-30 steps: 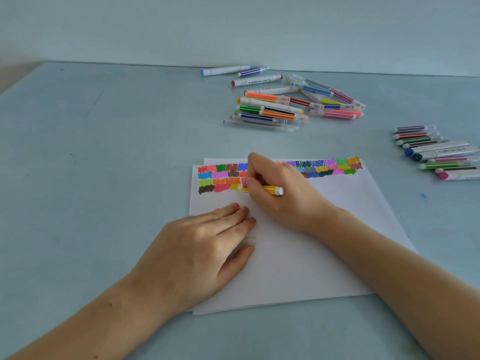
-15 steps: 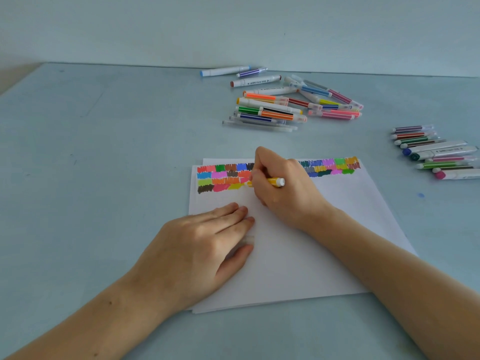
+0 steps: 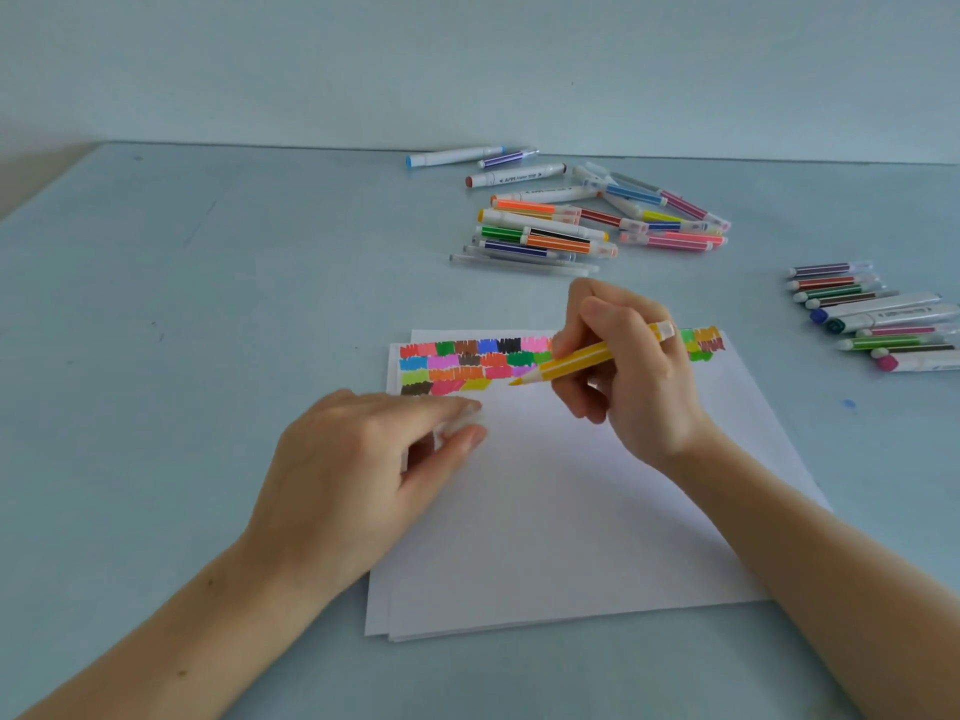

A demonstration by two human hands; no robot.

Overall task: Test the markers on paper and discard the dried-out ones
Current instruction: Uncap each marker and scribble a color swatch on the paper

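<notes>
Head view: the right hand (image 3: 631, 366) grasps a yellow marker (image 3: 582, 358) around mid-barrel, fingers curled round it, its uncapped tip just above the paper (image 3: 571, 511) beside the bottom row of colour swatches (image 3: 467, 363). The left hand (image 3: 363, 459) hovers over or rests on the sheet's left part, pinching a small pale object (image 3: 460, 423) between thumb and fingers, probably the marker's cap, though blur prevents certainty. The marker appears light, rigid and smooth-sided; a hold at mid-barrel looks suitable for writing, while a hold nearer the rear end would likely suit recapping and setting aside. The paper, a thin stack of loose sheets lying on the pale blue table (image 3: 208, 356), is limp and would probably slide unless pressed flat. No container is visible; the markers lie in two loose groups directly on the table: a larger heap (image 3: 571, 220) beyond the paper, and a neater row (image 3: 878, 314) well apart at the right edge. Which group holds tested or discarded markers cannot be told. A small blue mark (image 3: 848, 404) shows on the table right of the sheet.
</notes>
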